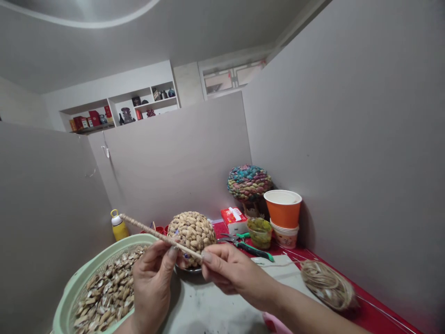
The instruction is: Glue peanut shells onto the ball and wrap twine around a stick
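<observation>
A thin stick (146, 228), wrapped with cord along its upper left part, slants down to the right between my hands. My left hand (155, 273) pinches it near the middle. At its lower right end, the fingers of my right hand (231, 269) are closed on it. Behind the stick sits a ball covered in peanut shells (194, 229), its lower part partly hidden by my fingers. A bundle of brown cord (327, 284) lies to the right of my right hand, with a strand running left from it.
A green basket (64, 308) of shells stands at the left, by a yellow bottle (120, 228). Green-handled pliers (253, 249), a tissue pack (234, 221), a bowl (260, 234), stacked tubs (283, 213) and a colourful woven ball (248, 182) are behind my right hand.
</observation>
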### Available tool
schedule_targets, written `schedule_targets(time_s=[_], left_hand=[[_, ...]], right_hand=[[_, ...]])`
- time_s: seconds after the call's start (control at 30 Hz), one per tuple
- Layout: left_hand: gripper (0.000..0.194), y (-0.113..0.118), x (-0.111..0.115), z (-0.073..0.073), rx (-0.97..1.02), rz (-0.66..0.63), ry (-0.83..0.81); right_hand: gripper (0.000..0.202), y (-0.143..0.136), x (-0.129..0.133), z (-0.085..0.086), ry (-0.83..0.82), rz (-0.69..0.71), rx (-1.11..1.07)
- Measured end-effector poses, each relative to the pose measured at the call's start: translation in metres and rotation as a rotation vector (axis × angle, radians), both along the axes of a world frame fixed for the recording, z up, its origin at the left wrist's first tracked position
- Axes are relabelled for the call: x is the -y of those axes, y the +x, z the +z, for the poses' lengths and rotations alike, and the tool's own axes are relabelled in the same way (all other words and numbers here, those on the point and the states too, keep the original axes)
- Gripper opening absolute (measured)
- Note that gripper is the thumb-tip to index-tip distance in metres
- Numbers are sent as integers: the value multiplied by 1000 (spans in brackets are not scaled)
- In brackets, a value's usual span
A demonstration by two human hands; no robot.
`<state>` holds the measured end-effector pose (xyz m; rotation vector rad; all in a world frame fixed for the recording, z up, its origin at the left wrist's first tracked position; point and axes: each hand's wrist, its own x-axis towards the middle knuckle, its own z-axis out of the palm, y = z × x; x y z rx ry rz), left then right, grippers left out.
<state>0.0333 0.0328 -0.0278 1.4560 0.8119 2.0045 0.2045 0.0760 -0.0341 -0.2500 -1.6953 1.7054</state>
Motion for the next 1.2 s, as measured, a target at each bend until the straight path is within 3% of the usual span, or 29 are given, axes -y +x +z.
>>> schedule_targets(time_s=[0.13, 0.23, 0.5, 0.7, 0.8, 1.0, 1.2], left_hand=[[14, -2, -1, -1, 18, 2, -12], [16, -2, 0, -2, 26, 19, -26], [13, -1, 1, 0, -15, 3, -45], [12, -2, 1, -2, -43, 8, -35], [12, -3, 0, -3, -30, 5, -41], [14, -5, -4, -2, 35, -34, -25], [13, -4, -2, -1, 20, -20, -67]], right_hand=[[38, -2, 5, -1, 391, -410, 12], [42, -1, 7, -1, 460, -458, 40], [52, 1, 4, 2, 376, -335, 35], [48, 1, -1, -2, -53, 61, 0], [49, 1, -3, -1, -146, 128, 6], [59, 4, -9, 4, 47, -261, -16], [27, 5, 2, 2, 578, -574, 68]])
